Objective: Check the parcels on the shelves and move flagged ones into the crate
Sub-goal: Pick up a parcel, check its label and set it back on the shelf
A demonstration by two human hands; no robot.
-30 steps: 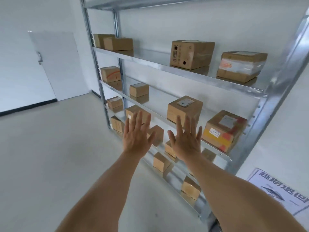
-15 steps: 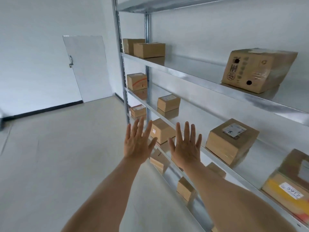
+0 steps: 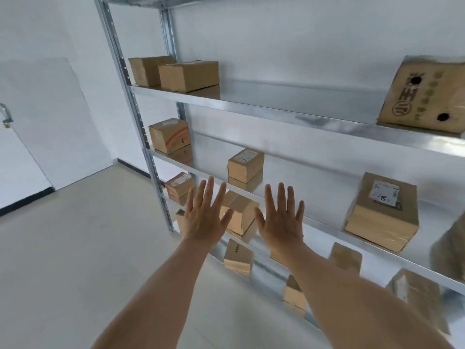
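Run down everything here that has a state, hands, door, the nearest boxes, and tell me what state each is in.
Left hand: open, fingers spread, holding nothing.
Right hand: open, fingers spread, holding nothing.
White door: closed.
Brown cardboard box with white label: sealed, on shelf.
Small brown cardboard box between the hands: taped shut, untouched.

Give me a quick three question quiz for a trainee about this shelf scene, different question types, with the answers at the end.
1. True or false: the left hand grips a parcel.
2. Which parcel bears two dark round holes? A) the large box on the upper shelf B) the box with the white label
3. Fill in: both hands are ___, fingers spread, the right hand included.

Key: 1 false; 2 A; 3 open.
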